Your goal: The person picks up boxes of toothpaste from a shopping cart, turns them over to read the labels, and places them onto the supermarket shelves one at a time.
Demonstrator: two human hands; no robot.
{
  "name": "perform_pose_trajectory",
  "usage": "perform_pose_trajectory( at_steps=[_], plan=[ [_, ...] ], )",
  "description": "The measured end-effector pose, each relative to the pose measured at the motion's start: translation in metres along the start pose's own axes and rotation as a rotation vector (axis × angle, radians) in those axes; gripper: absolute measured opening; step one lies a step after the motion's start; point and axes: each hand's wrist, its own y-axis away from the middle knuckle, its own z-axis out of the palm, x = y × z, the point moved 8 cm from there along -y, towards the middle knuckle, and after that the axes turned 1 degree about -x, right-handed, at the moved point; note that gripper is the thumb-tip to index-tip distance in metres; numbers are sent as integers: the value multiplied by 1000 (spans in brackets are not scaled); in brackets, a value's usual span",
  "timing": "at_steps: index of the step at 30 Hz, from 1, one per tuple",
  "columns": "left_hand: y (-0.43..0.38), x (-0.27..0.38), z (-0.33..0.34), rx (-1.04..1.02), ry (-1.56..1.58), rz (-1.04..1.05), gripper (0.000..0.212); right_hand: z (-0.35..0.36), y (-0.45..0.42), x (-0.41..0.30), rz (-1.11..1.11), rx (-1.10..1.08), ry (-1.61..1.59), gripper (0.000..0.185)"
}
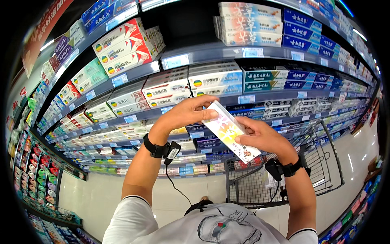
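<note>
A white toothpaste carton with pink and yellow print is held slanting in front of my chest, its upper end to the left. My left hand grips that upper end, thumb on the printed face. Near the lower end my right hand holds the right edge, its thumb also on the face. The fingers behind the carton are partly hidden. Black straps with small devices and cables are on both wrists.
Shelves of boxed toothpaste with price tags on the shelf edge curve around in front. A metal shopping cart stands on the tiled floor at lower right. Racks of colourful goods stand at far left.
</note>
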Motion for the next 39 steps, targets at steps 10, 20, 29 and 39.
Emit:
perform_pose_trajectory(
  at_steps=[10, 20, 29, 39],
  plan=[
    [7, -1, -98, 350, 153, 134, 45, -49, -53, -69, -151, 160, 95, 51],
    [-20, 46, -227, 725, 60, 314, 54, -95, -135, -143, -470, 555, 177, 43],
    [-73, 43, -238, 727, -292, 389, 59, -87, -176, -127, -337, 583, 165, 50],
    [-75, 45, -207, 756, -909, 378, 59, -79, -160, -107, -325, 631, 166, 42]
  ],
)
